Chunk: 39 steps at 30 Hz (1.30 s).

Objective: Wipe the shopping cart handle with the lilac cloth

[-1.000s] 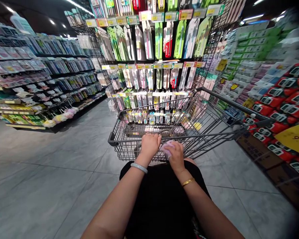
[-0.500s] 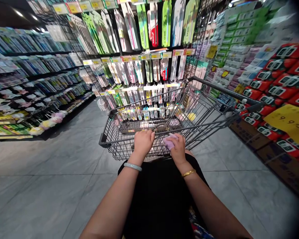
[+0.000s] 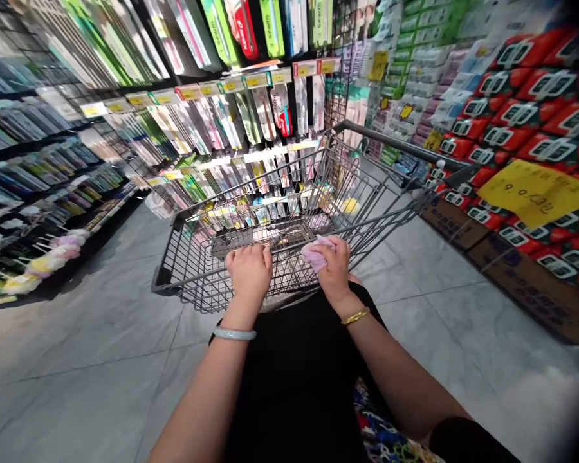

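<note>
A dark wire shopping cart (image 3: 207, 278) stands sideways just in front of me, its handle (image 3: 390, 143) towards the right. My left hand (image 3: 249, 270) is closed over the near top rim of the basket, fingers curled out of sight. My right hand (image 3: 336, 262) grips a crumpled lilac cloth or tissue (image 3: 313, 253) at the same rim; whether these fingers also hold the rim is hidden. Inside the cart lies a grey wire or mesh part, too blurred to name.
A rack of packaged toothbrushes (image 3: 215, 125) rises close behind the cart. On the right, red packs (image 3: 516, 116) are stacked over cardboard boxes (image 3: 525, 289), with a yellow price sign (image 3: 535, 193). Stocked shelves (image 3: 33, 148) run along the left. Grey tiled floor (image 3: 96, 347) surrounds me.
The view has turned slightly right and come closer to the rack, so the shelves and the cart appear further left. Both hands keep their grips.
</note>
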Each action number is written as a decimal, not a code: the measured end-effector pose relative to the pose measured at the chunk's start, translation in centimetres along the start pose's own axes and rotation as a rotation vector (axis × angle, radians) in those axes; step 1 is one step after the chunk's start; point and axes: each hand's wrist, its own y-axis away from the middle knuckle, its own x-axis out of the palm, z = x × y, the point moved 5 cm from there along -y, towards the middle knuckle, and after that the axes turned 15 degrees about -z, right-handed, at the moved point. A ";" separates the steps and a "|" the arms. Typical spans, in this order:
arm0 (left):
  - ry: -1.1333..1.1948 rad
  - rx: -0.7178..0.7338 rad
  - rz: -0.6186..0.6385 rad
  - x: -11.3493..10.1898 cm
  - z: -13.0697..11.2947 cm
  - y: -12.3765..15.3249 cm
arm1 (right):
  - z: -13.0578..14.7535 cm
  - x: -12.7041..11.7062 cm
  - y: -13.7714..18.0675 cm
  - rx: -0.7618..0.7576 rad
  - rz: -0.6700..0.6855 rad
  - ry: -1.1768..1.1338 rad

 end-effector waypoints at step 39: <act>0.123 0.201 -0.088 3.4 -7.8 0.2 | -7.5 -3.3 -3.5 0.190 -0.345 -0.231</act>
